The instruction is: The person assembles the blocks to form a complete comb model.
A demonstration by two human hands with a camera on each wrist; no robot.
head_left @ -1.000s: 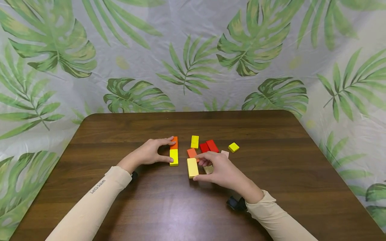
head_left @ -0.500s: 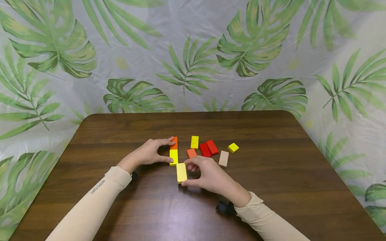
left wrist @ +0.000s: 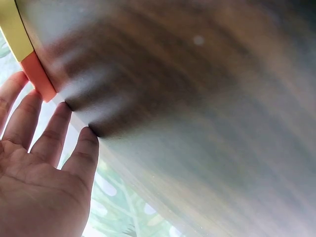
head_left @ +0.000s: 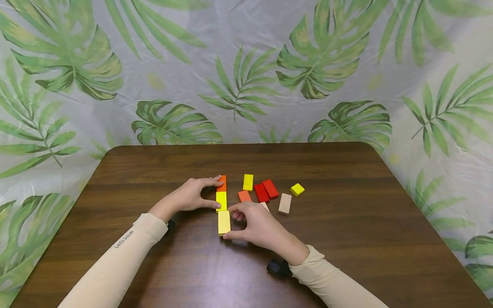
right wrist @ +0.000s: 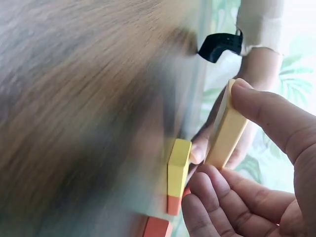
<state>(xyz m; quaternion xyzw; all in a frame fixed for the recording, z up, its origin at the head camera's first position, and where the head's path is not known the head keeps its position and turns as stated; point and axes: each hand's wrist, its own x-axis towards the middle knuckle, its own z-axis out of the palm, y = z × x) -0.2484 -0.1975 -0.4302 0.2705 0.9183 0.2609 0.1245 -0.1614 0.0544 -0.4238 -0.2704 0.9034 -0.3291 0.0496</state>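
Left hand (head_left: 186, 196): fingers fairly straight, thumb spread wide of the index; tips touched the row, no wrap-round grip visible.
Orange block (head_left: 223, 188): at the left index fingertip, far end of the row.
Yellow block (head_left: 221, 198): at the left thumb tip, end to end with the orange one.
Right hand (head_left: 263, 223): gap set by the part; thumb on the near end, fingertips on the far end, pinching the pale yellow block.
Pale yellow block (head_left: 224, 222): between right thumb and fingers, roughly in line with the row, just nearside of the left thumb. Contact with yellow block or tabletop: couldn't tell.
Loose orange block (head_left: 244, 196): just beyond the right fingers.
Red blocks (head_left: 261, 193): two, side by side, beyond the right knuckles.
Wooden block (head_left: 285, 204): right of the right hand; a second pale piece (head_left: 265, 206) sat partly hidden behind its knuckles.
Table (head_left: 185, 265): dark wood, under both hands.
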